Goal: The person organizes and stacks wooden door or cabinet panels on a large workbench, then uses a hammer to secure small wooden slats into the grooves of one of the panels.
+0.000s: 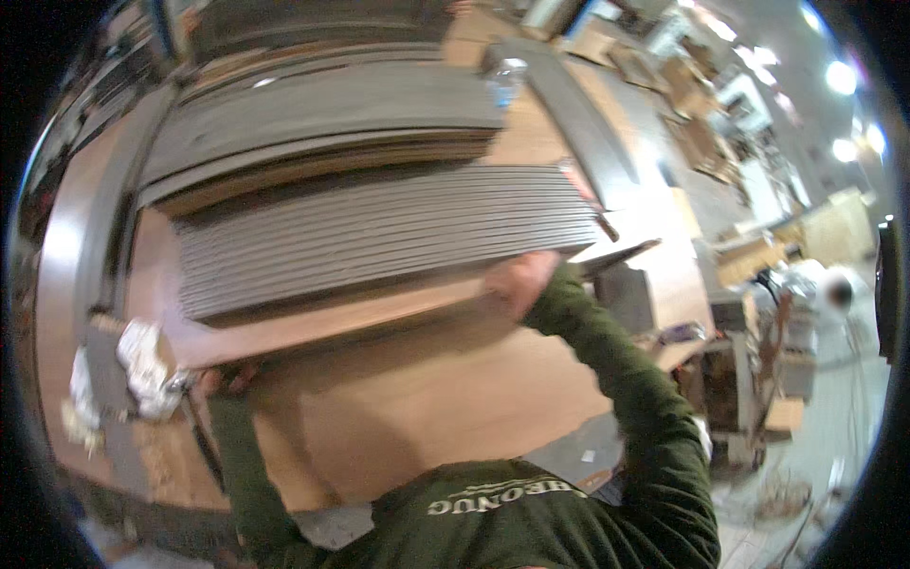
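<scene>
A long light-brown wooden board (379,313) lies across the work surface in front of me, its near edge toward my body. My left hand (227,380) is at the board's near left corner, in shadow, with the fingers curled at its edge. My right hand (521,283), smeared by motion, grips the near edge farther right. Just beyond the hands, a row of grey slats (389,232) lies packed side by side on the board. Crumpled white plastic (147,370) sits near my left hand.
Behind the slats lies a stack of grey panels (322,109). A clear plastic bottle (505,81) stands at their right end. Grey strips (578,128) run along the right side. Cardboard boxes (697,119) and a wooden rack (744,379) are farther right.
</scene>
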`<action>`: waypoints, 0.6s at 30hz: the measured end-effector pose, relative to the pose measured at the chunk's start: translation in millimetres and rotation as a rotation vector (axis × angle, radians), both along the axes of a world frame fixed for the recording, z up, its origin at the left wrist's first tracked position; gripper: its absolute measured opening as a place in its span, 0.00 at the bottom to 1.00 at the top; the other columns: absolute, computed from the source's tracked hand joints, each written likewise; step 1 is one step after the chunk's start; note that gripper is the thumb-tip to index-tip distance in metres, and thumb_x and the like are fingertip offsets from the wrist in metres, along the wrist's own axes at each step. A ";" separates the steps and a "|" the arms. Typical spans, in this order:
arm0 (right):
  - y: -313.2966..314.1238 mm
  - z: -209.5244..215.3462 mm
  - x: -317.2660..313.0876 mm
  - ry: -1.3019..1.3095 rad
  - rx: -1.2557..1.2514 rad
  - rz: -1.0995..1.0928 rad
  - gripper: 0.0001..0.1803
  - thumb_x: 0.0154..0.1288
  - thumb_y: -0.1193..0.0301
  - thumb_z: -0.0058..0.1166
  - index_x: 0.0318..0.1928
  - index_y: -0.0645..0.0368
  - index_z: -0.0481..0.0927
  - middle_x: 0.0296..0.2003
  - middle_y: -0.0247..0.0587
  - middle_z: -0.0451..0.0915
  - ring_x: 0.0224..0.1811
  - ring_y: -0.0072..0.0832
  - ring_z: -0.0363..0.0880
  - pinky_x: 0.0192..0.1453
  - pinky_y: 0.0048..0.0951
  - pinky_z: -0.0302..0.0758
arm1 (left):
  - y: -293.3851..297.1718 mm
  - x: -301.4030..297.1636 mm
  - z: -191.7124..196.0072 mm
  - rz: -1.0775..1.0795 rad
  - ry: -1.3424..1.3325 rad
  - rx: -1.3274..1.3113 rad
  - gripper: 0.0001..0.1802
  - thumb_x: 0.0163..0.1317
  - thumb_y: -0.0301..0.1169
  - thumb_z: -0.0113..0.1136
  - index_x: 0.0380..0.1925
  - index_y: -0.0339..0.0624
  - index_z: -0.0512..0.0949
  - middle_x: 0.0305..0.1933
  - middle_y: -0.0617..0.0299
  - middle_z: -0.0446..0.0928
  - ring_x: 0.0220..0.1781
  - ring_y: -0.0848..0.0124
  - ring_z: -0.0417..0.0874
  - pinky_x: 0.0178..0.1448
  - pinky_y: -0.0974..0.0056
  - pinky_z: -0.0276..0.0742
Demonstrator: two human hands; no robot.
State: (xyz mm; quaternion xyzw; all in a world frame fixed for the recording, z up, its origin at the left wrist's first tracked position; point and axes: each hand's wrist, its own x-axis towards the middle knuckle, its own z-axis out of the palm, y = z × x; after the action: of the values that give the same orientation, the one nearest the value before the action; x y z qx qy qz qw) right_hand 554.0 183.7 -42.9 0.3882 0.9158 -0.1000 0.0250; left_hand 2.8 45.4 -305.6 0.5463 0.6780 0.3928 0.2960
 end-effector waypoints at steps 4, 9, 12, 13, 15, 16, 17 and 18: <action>-4.6 39.9 -33.0 -0.181 -0.040 -0.089 0.07 0.48 0.63 0.54 0.29 0.47 0.78 0.23 0.35 0.78 0.27 0.33 0.79 0.28 0.34 0.75 | -3.7 -3.4 9.7 0.043 0.200 0.027 0.23 0.60 0.38 0.50 0.51 0.36 0.64 0.50 0.52 0.68 0.47 0.61 0.72 0.44 0.64 0.75; -16.2 35.6 -12.8 -0.112 0.045 -0.161 0.12 0.44 0.58 0.58 0.29 0.47 0.78 0.21 0.36 0.77 0.25 0.36 0.78 0.28 0.36 0.75 | 14.2 9.6 98.0 0.063 0.354 0.420 0.22 0.61 0.36 0.50 0.50 0.33 0.65 0.47 0.52 0.69 0.44 0.63 0.73 0.46 0.64 0.73; -20.2 27.8 -15.0 0.012 0.097 -0.161 0.13 0.43 0.58 0.60 0.29 0.48 0.78 0.21 0.35 0.78 0.26 0.35 0.78 0.31 0.36 0.75 | 18.1 41.1 171.9 -0.032 0.523 0.917 0.21 0.61 0.35 0.50 0.49 0.31 0.65 0.45 0.53 0.70 0.42 0.64 0.73 0.47 0.64 0.71; -21.3 25.1 -12.0 0.061 0.120 -0.164 0.13 0.43 0.58 0.61 0.30 0.49 0.78 0.22 0.34 0.78 0.27 0.35 0.78 0.32 0.36 0.75 | 26.5 52.9 177.8 -0.026 0.568 1.005 0.21 0.61 0.35 0.50 0.49 0.31 0.65 0.44 0.53 0.70 0.42 0.65 0.73 0.47 0.64 0.71; -26.8 23.3 0.2 0.355 0.215 -0.098 0.17 0.43 0.60 0.62 0.36 0.50 0.77 0.35 0.38 0.78 0.40 0.33 0.76 0.45 0.36 0.73 | 45.4 56.8 148.3 0.246 0.714 0.897 0.26 0.61 0.39 0.52 0.53 0.32 0.63 0.47 0.52 0.69 0.43 0.64 0.73 0.47 0.63 0.71; -27.8 21.6 1.3 0.581 0.359 -0.022 0.19 0.42 0.61 0.62 0.38 0.50 0.77 0.39 0.39 0.77 0.43 0.34 0.75 0.48 0.37 0.71 | 49.7 46.5 131.6 0.414 0.800 0.833 0.29 0.61 0.41 0.53 0.55 0.32 0.62 0.49 0.52 0.68 0.43 0.64 0.72 0.47 0.62 0.71; -28.7 22.4 5.9 0.808 0.504 0.056 0.21 0.42 0.61 0.62 0.40 0.50 0.76 0.43 0.40 0.76 0.47 0.35 0.73 0.51 0.39 0.69 | 50.8 24.8 113.9 0.394 0.922 0.884 0.30 0.60 0.41 0.55 0.56 0.32 0.61 0.50 0.52 0.68 0.45 0.63 0.72 0.48 0.62 0.71; -31.6 24.4 15.0 0.847 0.572 -0.076 0.25 0.42 0.63 0.62 0.44 0.51 0.73 0.49 0.44 0.71 0.53 0.39 0.69 0.56 0.44 0.65 | 46.4 -5.9 95.4 0.382 1.054 0.930 0.31 0.59 0.41 0.56 0.56 0.33 0.61 0.50 0.51 0.68 0.46 0.63 0.72 0.48 0.62 0.70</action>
State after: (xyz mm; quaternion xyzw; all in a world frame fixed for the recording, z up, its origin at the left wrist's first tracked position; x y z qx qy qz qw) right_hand 569.0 152.1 -18.5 0.3379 0.8215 0.0054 -0.4592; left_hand -3.1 91.9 -210.2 0.6044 0.5769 0.3698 -0.4063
